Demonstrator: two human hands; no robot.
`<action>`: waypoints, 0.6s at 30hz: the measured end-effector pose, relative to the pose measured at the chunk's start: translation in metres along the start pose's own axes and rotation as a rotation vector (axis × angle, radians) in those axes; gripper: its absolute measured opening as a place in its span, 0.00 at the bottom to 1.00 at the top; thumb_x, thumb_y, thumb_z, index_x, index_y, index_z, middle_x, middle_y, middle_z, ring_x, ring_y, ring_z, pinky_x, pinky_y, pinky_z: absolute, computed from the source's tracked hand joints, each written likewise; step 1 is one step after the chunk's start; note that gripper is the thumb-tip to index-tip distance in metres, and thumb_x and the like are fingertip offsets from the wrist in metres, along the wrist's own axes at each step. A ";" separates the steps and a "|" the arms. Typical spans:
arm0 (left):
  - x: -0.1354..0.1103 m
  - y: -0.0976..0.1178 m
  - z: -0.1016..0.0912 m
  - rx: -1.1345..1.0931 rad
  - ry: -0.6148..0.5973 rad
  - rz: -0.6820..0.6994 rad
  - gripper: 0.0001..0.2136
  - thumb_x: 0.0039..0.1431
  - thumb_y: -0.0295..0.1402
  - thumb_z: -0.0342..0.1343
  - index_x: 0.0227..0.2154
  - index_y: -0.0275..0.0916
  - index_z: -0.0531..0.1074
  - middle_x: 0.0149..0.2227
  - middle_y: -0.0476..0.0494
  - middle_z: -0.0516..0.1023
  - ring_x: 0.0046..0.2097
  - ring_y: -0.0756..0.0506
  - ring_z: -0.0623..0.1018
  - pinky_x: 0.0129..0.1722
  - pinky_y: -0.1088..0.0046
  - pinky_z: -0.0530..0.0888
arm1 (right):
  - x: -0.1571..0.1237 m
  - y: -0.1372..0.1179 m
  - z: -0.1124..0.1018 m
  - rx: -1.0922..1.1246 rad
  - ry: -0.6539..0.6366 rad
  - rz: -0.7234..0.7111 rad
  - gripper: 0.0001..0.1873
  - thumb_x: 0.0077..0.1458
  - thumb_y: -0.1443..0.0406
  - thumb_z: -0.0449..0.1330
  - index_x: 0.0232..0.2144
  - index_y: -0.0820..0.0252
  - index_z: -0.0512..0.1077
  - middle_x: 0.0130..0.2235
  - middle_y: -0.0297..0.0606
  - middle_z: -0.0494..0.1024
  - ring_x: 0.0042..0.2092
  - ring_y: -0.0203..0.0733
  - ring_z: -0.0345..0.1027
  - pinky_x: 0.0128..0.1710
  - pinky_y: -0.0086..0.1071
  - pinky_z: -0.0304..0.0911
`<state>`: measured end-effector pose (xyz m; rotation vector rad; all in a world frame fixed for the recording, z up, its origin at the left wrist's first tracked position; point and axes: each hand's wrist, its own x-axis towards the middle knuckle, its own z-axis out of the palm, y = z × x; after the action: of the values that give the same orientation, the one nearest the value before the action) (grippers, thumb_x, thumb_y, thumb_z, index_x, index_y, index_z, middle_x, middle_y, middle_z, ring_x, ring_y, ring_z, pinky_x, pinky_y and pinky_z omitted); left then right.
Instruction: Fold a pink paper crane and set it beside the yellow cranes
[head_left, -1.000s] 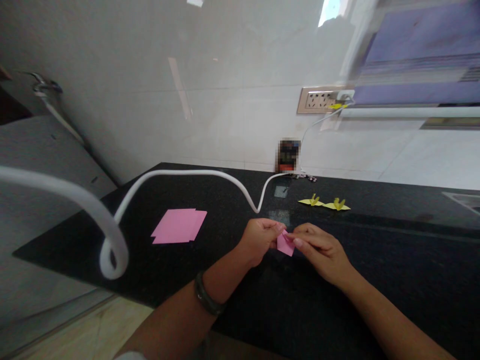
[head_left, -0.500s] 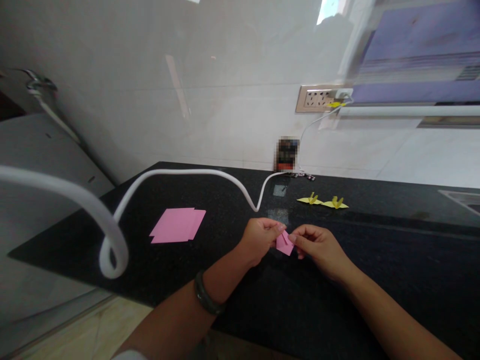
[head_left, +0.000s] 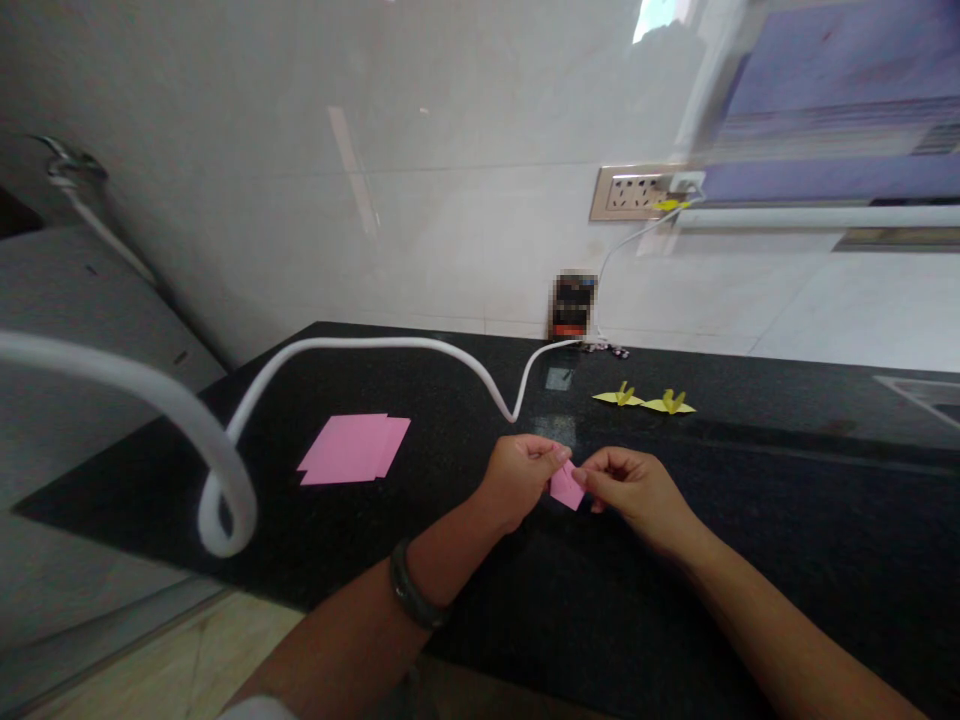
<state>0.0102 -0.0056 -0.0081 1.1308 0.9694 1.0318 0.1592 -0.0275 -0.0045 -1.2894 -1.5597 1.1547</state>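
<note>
Counting: one pink folded paper (head_left: 566, 488), two hands, one loose stack of pink sheets (head_left: 352, 449) (at least two overlapping, exact number not readable), two yellow folded figures (head_left: 619, 396), one white cable (head_left: 375, 345). The left hand (head_left: 517, 480) and right hand (head_left: 634, 490) are both pinching the pink folded paper between fingertips, left on its left edge, right on its right edge, holding it just over the black counter (head_left: 787, 480) about midway along its length, between the back and near edges. A dark wristband (head_left: 409, 598) is sitting on the left wrist. The pink sheets are lying flat toward the counter's left end, well apart from the hands, with bare counter between. The yellow folded figures are lying side by side near the back edge, beyond the right hand. The white cable is running from the back edge across the counter and looping off the left near corner; a thinner lead is going up to the socket panel (head_left: 634, 193) on the wall. A wide bare stretch of counter is lying right of the hands toward the right end.
</note>
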 end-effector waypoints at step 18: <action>-0.004 0.005 -0.001 0.009 -0.137 0.002 0.11 0.43 0.37 0.55 0.25 0.32 0.69 0.20 0.47 0.69 0.21 0.54 0.66 0.21 0.79 0.61 | 0.000 0.000 0.000 -0.050 0.012 -0.019 0.10 0.44 0.60 0.57 0.20 0.62 0.66 0.19 0.31 0.67 0.18 0.29 0.58 0.17 0.24 0.53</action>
<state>0.0074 -0.0088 -0.0027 1.1945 0.8646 0.9396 0.1592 -0.0277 -0.0047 -1.3086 -1.5978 1.1008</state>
